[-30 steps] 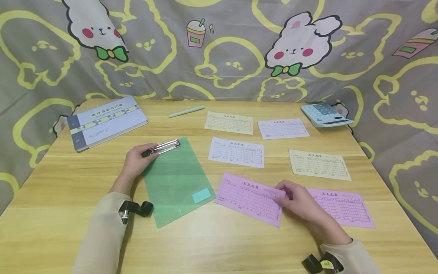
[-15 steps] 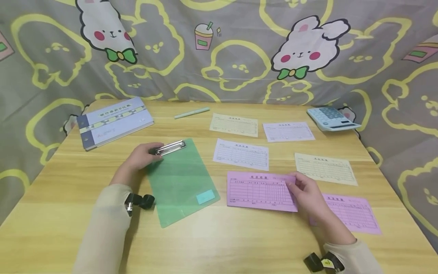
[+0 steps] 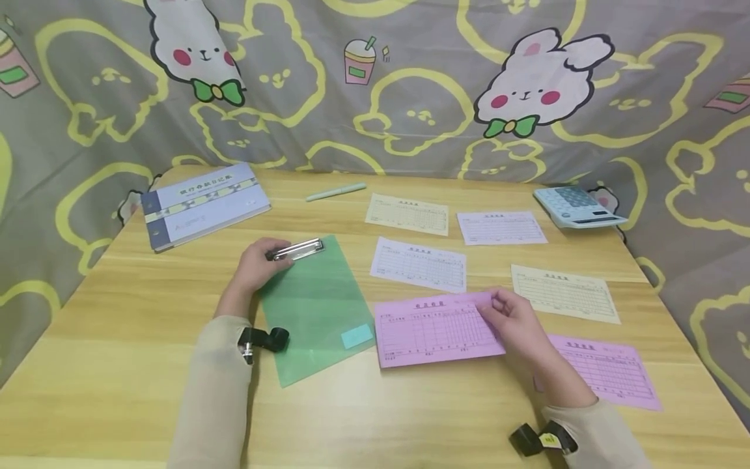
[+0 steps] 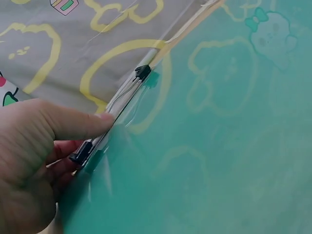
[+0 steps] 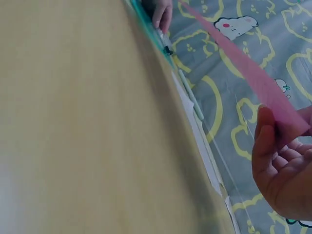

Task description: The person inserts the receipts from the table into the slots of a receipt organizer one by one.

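Note:
My left hand (image 3: 258, 266) grips the left end of the metal clip on a translucent green clipboard (image 3: 316, 306). In the left wrist view, the thumb presses on the clip (image 4: 127, 97) and the fingers curl behind it. A light-blue label sits at the board's lower right corner. With thumb and fingers, my right hand (image 3: 518, 326) pinches the right edge of a pink receipt slip (image 3: 436, 332). The right wrist view shows this pink slip (image 5: 253, 73) held above the table. Partly covered by my right forearm, a second pink slip (image 3: 621, 371) lies on the tabletop.
Two white slips (image 3: 418, 264) (image 3: 501, 228) and two pale yellow slips (image 3: 407, 213) (image 3: 565, 293) lie beyond the pink ones. A light-green pen (image 3: 336, 191), a blue account book (image 3: 206, 205) and a light-blue calculator (image 3: 577, 207) are along the back. A patterned curtain (image 3: 422, 85) hangs behind the table.
My right hand has lifted the pink slip off the tabletop and carried it slightly left, its left edge now close to the clipboard. My left hand keeps its hold on the clip.

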Tool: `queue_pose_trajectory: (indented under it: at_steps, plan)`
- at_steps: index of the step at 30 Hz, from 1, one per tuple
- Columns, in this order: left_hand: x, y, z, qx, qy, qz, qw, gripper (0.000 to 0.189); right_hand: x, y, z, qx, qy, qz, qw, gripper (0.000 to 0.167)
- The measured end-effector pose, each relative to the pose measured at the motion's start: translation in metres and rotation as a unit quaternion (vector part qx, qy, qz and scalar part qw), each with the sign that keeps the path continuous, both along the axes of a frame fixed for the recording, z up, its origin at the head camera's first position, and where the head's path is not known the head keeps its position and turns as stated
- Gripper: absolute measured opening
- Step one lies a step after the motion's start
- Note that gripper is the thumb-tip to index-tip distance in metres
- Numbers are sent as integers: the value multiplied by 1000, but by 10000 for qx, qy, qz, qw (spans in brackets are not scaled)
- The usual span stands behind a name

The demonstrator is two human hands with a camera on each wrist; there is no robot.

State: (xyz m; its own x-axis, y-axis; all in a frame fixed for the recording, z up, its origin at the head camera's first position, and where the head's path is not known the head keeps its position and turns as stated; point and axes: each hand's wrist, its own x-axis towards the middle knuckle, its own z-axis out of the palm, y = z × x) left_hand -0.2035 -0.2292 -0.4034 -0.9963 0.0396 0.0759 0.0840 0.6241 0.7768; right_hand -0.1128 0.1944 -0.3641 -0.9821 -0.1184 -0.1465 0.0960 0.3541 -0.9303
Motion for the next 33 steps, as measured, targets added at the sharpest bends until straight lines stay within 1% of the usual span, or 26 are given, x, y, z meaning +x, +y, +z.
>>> queue_pose_trajectory:
  at_steps: [1,3,5,8,11,13,16,18,23,26,28,31,33]
  plan:
    - [0,0,-1,15,94,-8,10000,33,-3,-2,0,-145,-56,-8,9999,18]
    - [-1,0,-3,7,234,-35,9997,32,-8,-8,1,-595,-203,-7,9980,16]
    - [-1,0,-3,-33,297,-11,9996,32,-14,-14,1,-1102,-365,32,9932,13]
    - [-1,0,-2,-92,335,41,9994,31,-22,-25,2,-1909,-757,13,9787,7]
    - [-1,0,-2,-205,385,23,9990,29,-29,-38,3,-2287,-1068,-43,9676,6]
    - [-1,0,-2,-300,462,-38,9985,27,-34,-48,4,-2389,-1236,-57,9631,8]
    - [-2,1,-2,-430,559,-146,9974,26,-42,-66,3,-2439,-1413,-24,9594,12]
    - [-2,1,-3,-476,591,-166,9970,26,-47,-80,2,-2474,-1499,-3,9573,15]
    - [-1,1,-3,-427,542,-99,9976,27,-58,-116,-5,-2418,-1611,44,9569,22]
    - [-1,2,-2,-254,407,-73,9988,28,-64,-136,-9,-2384,-1692,97,9563,25]
    - [-1,3,-2,-31,212,-33,9998,27,-67,-147,-12,-2384,-1771,134,9548,26]
    - [0,4,-1,162,-49,32,9999,27,-68,-162,-16,-2400,-1865,219,9524,27]
    - [-1,3,-1,235,-129,22,9996,27,-69,-169,-17,-2447,-1932,208,9499,27]
